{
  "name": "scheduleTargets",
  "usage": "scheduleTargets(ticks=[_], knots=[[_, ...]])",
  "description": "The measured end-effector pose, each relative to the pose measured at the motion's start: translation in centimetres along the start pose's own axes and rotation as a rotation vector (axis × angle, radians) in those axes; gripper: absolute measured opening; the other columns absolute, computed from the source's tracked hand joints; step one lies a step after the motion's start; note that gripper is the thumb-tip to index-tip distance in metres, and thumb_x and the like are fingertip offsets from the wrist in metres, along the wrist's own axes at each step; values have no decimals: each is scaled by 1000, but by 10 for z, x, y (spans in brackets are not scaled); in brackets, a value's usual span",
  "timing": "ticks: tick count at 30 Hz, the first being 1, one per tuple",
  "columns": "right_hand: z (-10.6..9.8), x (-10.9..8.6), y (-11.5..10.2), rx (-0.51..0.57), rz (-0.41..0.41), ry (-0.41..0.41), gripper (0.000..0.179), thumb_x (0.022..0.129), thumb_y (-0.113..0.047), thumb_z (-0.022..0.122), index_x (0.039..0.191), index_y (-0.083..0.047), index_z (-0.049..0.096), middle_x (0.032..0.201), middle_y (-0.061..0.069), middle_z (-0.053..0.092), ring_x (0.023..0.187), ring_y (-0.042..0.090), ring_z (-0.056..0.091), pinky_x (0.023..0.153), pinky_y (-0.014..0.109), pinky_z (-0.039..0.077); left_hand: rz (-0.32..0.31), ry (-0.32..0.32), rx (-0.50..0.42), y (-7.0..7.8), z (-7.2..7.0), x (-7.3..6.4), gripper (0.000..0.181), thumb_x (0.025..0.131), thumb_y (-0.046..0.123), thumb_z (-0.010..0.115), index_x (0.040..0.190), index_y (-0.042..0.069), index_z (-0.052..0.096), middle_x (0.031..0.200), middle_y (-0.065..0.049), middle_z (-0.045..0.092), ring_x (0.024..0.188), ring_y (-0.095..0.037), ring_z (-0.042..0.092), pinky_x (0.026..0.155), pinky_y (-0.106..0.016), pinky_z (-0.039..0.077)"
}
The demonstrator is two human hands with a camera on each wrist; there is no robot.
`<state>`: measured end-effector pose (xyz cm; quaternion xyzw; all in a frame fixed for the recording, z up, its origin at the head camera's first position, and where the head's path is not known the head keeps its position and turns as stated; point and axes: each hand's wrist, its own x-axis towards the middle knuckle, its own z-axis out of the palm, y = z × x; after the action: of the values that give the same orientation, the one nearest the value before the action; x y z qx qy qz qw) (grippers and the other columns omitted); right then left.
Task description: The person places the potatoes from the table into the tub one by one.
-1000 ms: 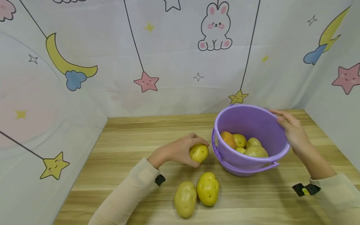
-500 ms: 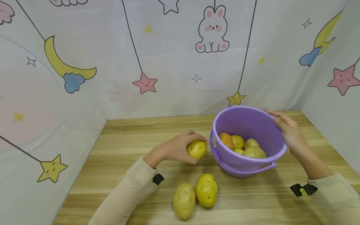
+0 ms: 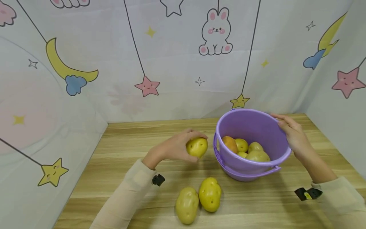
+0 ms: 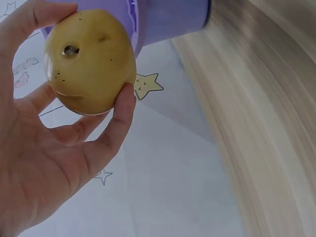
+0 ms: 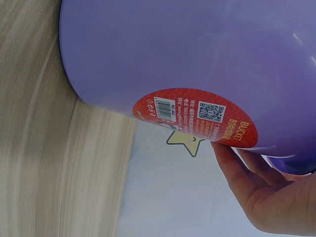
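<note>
L hand reaches fwd, thumb + bent fingers round a yellow potato, held near the purple bucket but apart from it, on its L side. R hand grips the bucket's R rim, fingers vs outer wall. Bucket, on wood surface, has an orangey item plus several yellow/greenish potatoes at the bottom.

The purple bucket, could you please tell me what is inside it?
In the purple bucket, one orange-toned item and four yellowish potatoes show; its near wall and these contents hide the bottom.
</note>
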<state>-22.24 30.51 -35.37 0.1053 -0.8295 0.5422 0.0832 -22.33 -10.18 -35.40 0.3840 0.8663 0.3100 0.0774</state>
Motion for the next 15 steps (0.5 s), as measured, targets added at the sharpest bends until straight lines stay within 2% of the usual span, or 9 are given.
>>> scheduleTargets(ticks=[3, 6, 15], knots=[[0, 0, -1, 2, -5, 0, 38, 109, -22, 39, 143, -16, 55, 107, -16, 59, 85, 3, 63, 69, 19, 53, 8, 39, 2, 2, -7, -1, 70, 74, 30, 80, 139, 25, 56, 137, -4, 48, 111, -16, 51, 84, -31, 52], [1, 1, -1, 6, -10, -2, 39, 109, -22, 39, 143, -16, 55, 108, -17, 59, 86, 3, 63, 69, 19, 53, 48, 70, 4, 5, -13, -1, 68, 74, 29, 80, 138, 23, 57, 133, -4, 50, 110, -17, 51, 84, -31, 52], [1, 0, -2, -22, 1, -6, 41, 109, -23, 37, 146, -12, 51, 113, -19, 55, 88, 2, 61, 70, 19, 53, 90, 111, 15, 20, -27, 4, 69, 75, 28, 80, 140, 22, 55, 133, -7, 50, 108, -17, 53, 82, -31, 53]])
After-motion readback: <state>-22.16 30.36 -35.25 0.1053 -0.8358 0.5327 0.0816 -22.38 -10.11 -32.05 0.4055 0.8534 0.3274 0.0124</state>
